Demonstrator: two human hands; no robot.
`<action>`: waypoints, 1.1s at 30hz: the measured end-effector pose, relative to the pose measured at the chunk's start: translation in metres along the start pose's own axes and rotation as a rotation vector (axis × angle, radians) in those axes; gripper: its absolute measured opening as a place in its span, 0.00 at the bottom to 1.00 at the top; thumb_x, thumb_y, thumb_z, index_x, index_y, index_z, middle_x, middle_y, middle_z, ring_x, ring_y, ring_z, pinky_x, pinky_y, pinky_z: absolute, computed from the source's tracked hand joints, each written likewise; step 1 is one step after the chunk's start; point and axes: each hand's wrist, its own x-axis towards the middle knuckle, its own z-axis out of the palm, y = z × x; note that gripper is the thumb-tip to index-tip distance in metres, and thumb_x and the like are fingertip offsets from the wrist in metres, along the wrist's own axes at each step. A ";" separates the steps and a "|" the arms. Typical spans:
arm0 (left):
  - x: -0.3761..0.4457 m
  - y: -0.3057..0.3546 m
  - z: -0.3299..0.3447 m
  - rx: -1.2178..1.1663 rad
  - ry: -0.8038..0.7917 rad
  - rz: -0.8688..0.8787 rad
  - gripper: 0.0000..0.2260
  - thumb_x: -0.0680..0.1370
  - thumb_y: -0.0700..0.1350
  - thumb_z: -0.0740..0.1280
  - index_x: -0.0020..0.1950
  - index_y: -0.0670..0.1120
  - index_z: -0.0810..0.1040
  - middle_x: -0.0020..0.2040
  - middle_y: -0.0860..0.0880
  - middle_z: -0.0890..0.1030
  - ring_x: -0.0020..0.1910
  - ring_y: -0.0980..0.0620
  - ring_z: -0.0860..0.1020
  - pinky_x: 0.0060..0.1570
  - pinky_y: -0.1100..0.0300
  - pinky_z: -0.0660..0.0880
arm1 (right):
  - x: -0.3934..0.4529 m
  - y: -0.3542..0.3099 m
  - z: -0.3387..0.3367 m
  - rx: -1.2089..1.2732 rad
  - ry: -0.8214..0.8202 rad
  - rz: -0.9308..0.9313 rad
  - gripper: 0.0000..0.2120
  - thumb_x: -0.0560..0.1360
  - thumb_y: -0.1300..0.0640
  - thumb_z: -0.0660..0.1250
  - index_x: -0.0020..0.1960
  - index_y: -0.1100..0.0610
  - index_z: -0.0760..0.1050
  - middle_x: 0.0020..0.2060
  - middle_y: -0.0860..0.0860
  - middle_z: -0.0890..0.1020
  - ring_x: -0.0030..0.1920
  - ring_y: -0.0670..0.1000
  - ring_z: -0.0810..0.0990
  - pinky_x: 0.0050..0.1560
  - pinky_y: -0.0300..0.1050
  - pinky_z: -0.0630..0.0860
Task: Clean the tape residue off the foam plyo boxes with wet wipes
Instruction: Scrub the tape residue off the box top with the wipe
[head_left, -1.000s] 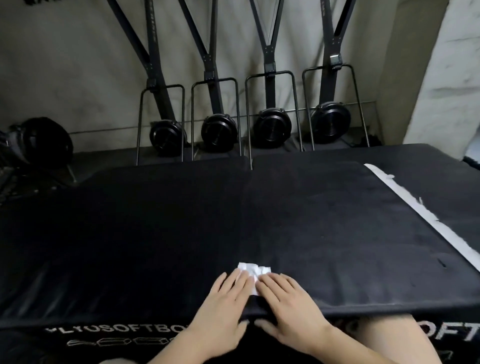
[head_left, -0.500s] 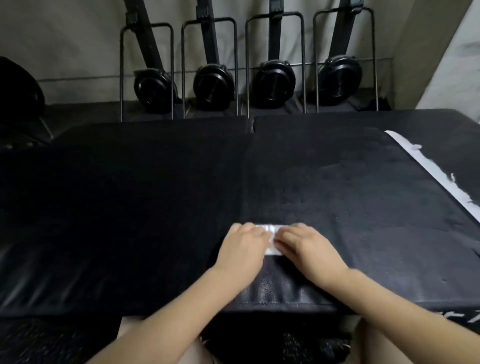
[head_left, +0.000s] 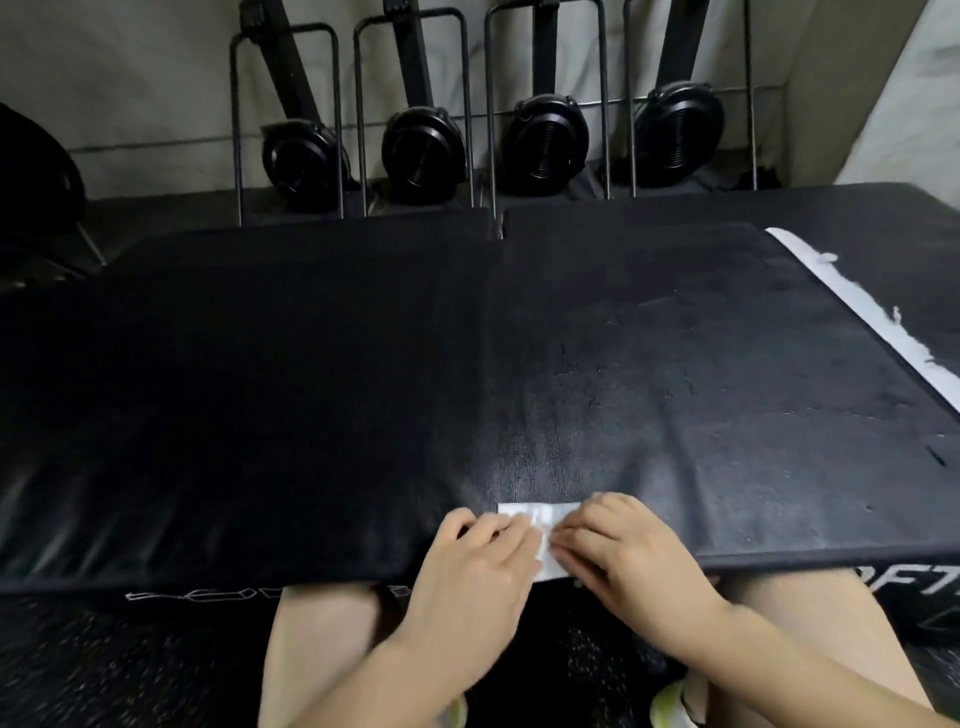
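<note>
The wet wipe (head_left: 540, 525) is kept flat at the near edge of the foam plyo box (head_left: 675, 405), presumably to be folded into a scrubbing pad. It is pinched from both sides: left hand (head_left: 478, 566) and right hand (head_left: 618, 551), fingers curled onto it, knuckles raised. Tape residue (head_left: 878, 322) lies well beyond the wipe, along the box's right edge.

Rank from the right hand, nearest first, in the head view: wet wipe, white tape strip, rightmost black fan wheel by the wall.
From the right hand:
1. Wet wipe: under its fingertips, at the near edge of the foam box.
2. White tape strip: further out, along the box's right edge.
3. Rightmost fan wheel: farthest, beyond the boxes, by the wall.
</note>
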 end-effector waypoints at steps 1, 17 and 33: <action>0.003 -0.003 0.002 0.011 0.008 -0.006 0.10 0.80 0.49 0.62 0.58 0.50 0.79 0.51 0.57 0.79 0.50 0.52 0.76 0.52 0.53 0.70 | 0.006 0.002 0.003 -0.008 0.000 0.006 0.07 0.80 0.52 0.69 0.48 0.53 0.83 0.46 0.46 0.82 0.47 0.51 0.79 0.56 0.42 0.74; -0.052 -0.030 0.005 -0.046 0.155 -0.007 0.05 0.80 0.45 0.69 0.54 0.52 0.82 0.57 0.60 0.80 0.52 0.56 0.77 0.52 0.57 0.66 | 0.002 -0.043 0.034 -0.059 0.130 -0.120 0.07 0.80 0.53 0.70 0.45 0.54 0.82 0.45 0.46 0.81 0.45 0.51 0.78 0.54 0.44 0.71; -0.062 -0.031 0.013 -0.081 0.286 -0.015 0.09 0.79 0.40 0.71 0.58 0.46 0.84 0.60 0.55 0.81 0.60 0.54 0.78 0.56 0.54 0.70 | 0.001 -0.048 0.042 -0.116 0.089 -0.148 0.02 0.78 0.61 0.70 0.48 0.58 0.81 0.45 0.50 0.80 0.44 0.54 0.77 0.50 0.47 0.73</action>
